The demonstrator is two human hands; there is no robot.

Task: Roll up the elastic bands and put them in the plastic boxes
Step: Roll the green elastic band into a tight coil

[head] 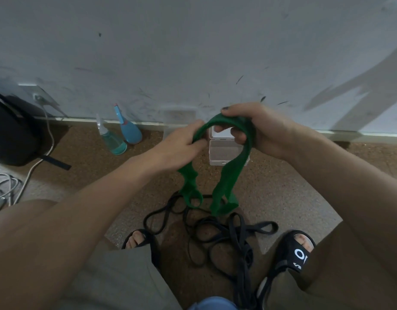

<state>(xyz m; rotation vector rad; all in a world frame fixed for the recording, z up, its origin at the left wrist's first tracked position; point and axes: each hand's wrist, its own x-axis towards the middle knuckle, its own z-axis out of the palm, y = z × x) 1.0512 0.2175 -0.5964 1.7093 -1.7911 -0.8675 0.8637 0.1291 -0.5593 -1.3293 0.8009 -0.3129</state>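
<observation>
A wide green elastic band [225, 182] hangs as an arch between both hands, its two ends drooping toward the floor. My left hand [182, 144] pinches its left side between thumb and fingers. My right hand [255, 128] grips the top right part, fingers curled around it. Behind the band, a clear plastic box [222, 153] stands open on the floor near the wall, partly hidden by my right hand. Several black elastic bands [217, 238] lie tangled on the floor between my feet.
Two blue spray bottles [117, 139] lean by the wall's baseboard. A black bag [12, 135] and white cables [5, 191] sit at the left. My sandalled feet [298, 251] and knees frame the brown speckled floor [271, 182].
</observation>
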